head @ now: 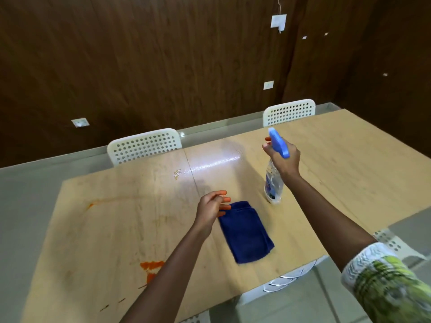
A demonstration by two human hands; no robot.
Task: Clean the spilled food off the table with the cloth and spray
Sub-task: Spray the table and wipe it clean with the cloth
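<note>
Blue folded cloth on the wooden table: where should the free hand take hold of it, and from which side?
Probably at the far folded edge of the blue folded cloth, from above and its left. It lies flat on the light wooden table, and the left hand hovers by that end; the right hand holds the clear spray bottle.

No text, brand or number can be read: the spray bottle (273, 183), standing toward the table's (349, 148) far right edge, carries a blue label, but it is too blurred to make out any words.
</note>
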